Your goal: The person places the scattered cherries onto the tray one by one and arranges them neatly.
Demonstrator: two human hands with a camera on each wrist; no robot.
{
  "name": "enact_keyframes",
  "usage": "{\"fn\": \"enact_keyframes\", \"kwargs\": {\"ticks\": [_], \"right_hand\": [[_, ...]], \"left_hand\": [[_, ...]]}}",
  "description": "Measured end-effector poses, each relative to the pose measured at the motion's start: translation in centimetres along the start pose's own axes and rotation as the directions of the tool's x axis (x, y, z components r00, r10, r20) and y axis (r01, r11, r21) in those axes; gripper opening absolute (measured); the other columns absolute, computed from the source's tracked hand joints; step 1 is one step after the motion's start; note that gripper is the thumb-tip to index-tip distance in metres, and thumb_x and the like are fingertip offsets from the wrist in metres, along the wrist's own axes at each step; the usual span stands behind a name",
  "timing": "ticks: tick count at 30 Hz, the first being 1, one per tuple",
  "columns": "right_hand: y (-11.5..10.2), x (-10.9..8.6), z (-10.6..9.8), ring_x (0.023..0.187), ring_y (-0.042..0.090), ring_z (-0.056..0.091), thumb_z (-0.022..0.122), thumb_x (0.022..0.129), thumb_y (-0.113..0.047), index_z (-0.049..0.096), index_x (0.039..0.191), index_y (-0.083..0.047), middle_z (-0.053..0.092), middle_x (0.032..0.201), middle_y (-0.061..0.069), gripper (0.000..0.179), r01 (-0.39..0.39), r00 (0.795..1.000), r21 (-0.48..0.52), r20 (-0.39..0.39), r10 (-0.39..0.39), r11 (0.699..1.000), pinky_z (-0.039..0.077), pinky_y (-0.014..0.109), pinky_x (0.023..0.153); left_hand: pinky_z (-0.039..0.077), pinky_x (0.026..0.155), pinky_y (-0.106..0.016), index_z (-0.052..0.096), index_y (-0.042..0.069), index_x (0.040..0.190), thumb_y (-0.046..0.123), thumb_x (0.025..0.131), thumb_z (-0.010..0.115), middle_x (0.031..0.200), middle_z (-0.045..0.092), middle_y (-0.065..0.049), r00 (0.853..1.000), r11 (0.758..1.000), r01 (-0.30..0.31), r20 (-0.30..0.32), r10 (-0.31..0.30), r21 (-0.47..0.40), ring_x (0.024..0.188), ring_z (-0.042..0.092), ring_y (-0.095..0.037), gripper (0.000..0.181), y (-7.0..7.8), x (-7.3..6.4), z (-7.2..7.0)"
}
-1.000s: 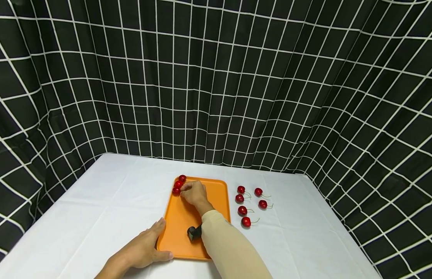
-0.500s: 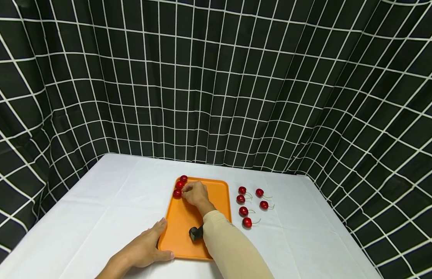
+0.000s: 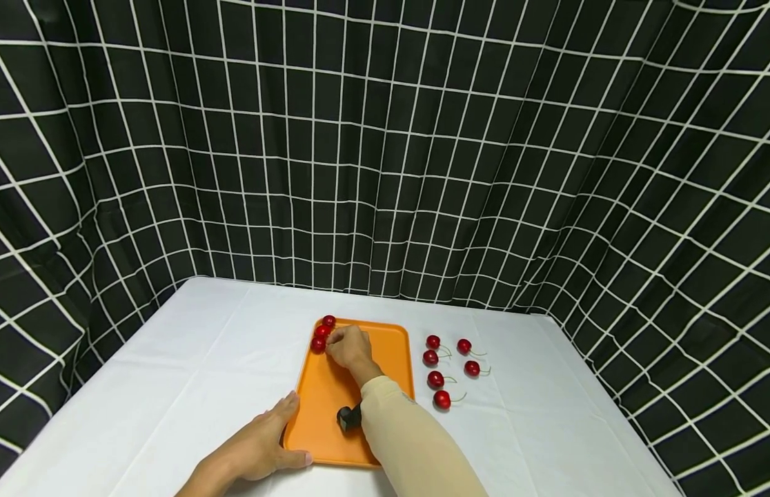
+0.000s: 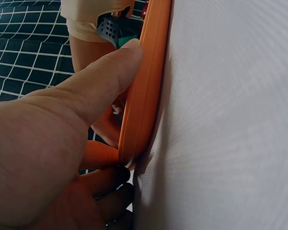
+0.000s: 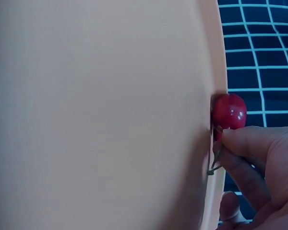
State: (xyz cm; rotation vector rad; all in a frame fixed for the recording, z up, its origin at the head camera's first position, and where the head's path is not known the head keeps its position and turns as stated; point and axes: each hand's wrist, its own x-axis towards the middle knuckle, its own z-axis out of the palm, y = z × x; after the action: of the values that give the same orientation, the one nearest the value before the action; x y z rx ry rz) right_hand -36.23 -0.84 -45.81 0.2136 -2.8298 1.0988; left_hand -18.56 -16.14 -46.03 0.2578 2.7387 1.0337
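Nudged closer than a moment ago to two other cherries (image 3: 323,331), the nearest cherry (image 3: 317,344) lies at the fingertips of the right hand (image 3: 350,347), which apparently pinches its stem (image 5: 210,172). Fingers spread wide, the left hand (image 3: 259,442) braces the tray (image 3: 325,393); a low, gentle release should prevent rolling.

Your left hand (image 3: 254,442) touches the orange tray (image 3: 319,421) at its near left corner, and your right hand (image 3: 350,347) is over it, fingertips at the nearest of three cherries (image 3: 319,344) lined along the far left edge. Six more cherries (image 3: 436,379) lie right of the tray on white cloth (image 3: 528,428), before a gridded black curtain (image 3: 372,159).
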Motion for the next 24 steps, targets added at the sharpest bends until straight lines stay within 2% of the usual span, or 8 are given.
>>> {"fn": "enact_keyframes", "kwargs": {"ticks": [6, 8, 15, 18, 22, 24], "right_hand": [[0.1, -0.4, -1.2, 0.071, 0.014, 0.052, 0.078, 0.080, -0.012, 0.074, 0.071, -0.020, 0.061, 0.067, -0.013, 0.012, 0.017, 1.000, 0.041, -0.007, -0.017, 0.999, 0.046, 0.023, 0.059], [0.0, -0.6, -2.1, 0.072, 0.013, 0.053, 0.077, 0.081, -0.012, 0.074, 0.073, -0.019, 0.062, 0.068, -0.012, 0.011, 0.027, 1.000, 0.086, -0.004, -0.027, 0.996, 0.047, 0.024, 0.060], [-1.1, -1.6, -6.1, 0.089, 0.019, 0.055, 0.077, 0.083, -0.017, 0.076, 0.086, -0.014, 0.066, 0.078, -0.011, 0.004, 0.129, 0.992, 0.160, -0.023, -0.127, 0.979, 0.047, 0.031, 0.069], [-1.5, -2.6, -8.2, 0.088, 0.020, 0.057, 0.077, 0.084, -0.016, 0.076, 0.088, -0.016, 0.067, 0.082, -0.010, 0.004, 0.162, 0.987, 0.203, -0.050, -0.155, 0.966, 0.049, 0.034, 0.068], [-1.9, -3.8, -11.0, 0.091, 0.020, 0.061, 0.077, 0.083, -0.014, 0.076, 0.088, -0.014, 0.071, 0.086, -0.007, 0.005, 0.245, 0.967, 0.240, -0.132, -0.218, 0.939, 0.051, 0.037, 0.077], [-1.9, -4.4, -12.4, 0.096, 0.021, 0.060, 0.077, 0.082, -0.013, 0.077, 0.088, -0.012, 0.072, 0.087, -0.006, 0.005, 0.297, 0.948, 0.239, -0.187, -0.256, 0.924, 0.049, 0.039, 0.084]], "left_hand": [[0.021, 0.104, -0.068, 0.032, 0.000, 0.149, 0.058, 0.068, 0.079, 0.155, 0.022, -0.021, 1.000, 1.000, 0.012, 0.000, -0.012, 0.005, 0.133, 0.026, -0.052, 0.110, 0.1, 0.0, 0.1], [0.021, 0.103, -0.069, 0.032, 0.000, 0.149, 0.058, 0.067, 0.079, 0.155, 0.022, -0.021, 1.000, 1.000, 0.020, 0.006, -0.020, 0.002, 0.134, 0.026, -0.052, 0.111, 0.2, 0.0, 0.1], [0.019, 0.105, -0.067, 0.031, -0.001, 0.149, 0.056, 0.068, 0.080, 0.155, 0.021, -0.021, 1.000, 1.000, 0.009, 0.000, -0.009, 0.000, 0.135, 0.024, -0.050, 0.110, 0.0, -0.2, -0.2], [0.018, 0.104, -0.068, 0.030, -0.001, 0.149, 0.055, 0.068, 0.080, 0.155, 0.019, -0.021, 1.000, 1.000, 0.006, 0.002, -0.006, -0.003, 0.135, 0.023, -0.051, 0.110, -0.1, -0.2, -0.1], [0.018, 0.104, -0.068, 0.030, -0.003, 0.148, 0.053, 0.068, 0.081, 0.155, 0.018, -0.022, 1.000, 1.000, 0.002, 0.002, -0.002, -0.007, 0.136, 0.022, -0.050, 0.110, 0.0, -0.2, -0.1], [0.018, 0.104, -0.068, 0.030, -0.003, 0.148, 0.053, 0.068, 0.081, 0.155, 0.018, -0.021, 1.000, 1.000, 0.001, 0.002, -0.001, -0.005, 0.136, 0.022, -0.050, 0.110, 0.1, -0.2, 0.0]]}}
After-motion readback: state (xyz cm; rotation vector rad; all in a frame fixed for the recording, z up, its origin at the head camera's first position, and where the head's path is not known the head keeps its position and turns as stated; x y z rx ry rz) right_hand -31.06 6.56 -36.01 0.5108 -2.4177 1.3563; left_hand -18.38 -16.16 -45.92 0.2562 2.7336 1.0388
